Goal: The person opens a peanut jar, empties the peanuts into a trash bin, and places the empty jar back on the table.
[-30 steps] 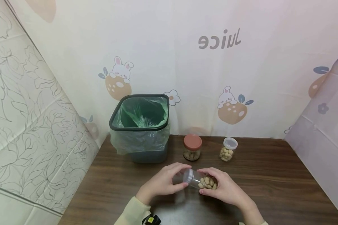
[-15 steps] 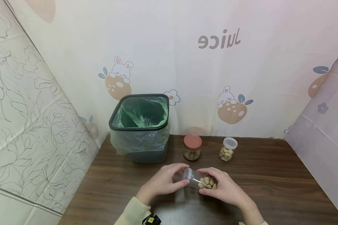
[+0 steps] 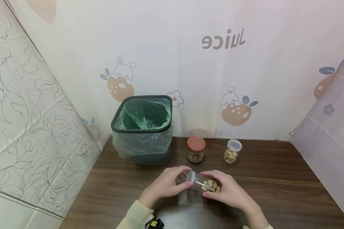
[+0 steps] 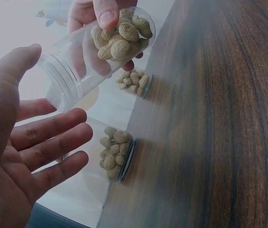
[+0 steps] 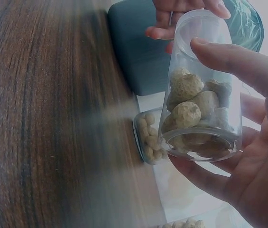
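Observation:
A clear plastic jar (image 3: pixel 200 182) with several unshelled peanuts (image 5: pixel 189 88) lies tilted between the two hands, above the table. My right hand (image 3: pixel 227 190) grips its body near the base, thumb on one side and fingers on the other. At the other end, my left hand (image 3: pixel 167 184) pinches the jar's clear screw lid (image 4: pixel 60 78) between thumb and index finger. The remaining left fingers (image 4: pixel 60 135) stretch out loosely beside the lid, as the left wrist view shows. The lid sits on the jar's mouth.
A bin (image 3: pixel 152 160) with a green liner stands at the back left. To its right are a red-lidded jar of peanuts (image 3: pixel 196 145) and a small white-lidded jar of peanuts (image 3: pixel 233 146). All stand on the dark wooden table (image 3: pixel 275 178), against a patterned curtain (image 3: pixel 189 70).
My left thumb and fingers have shifted slightly around the lid, the thumb a little up and to the right. The right hand and jar body stay in place.

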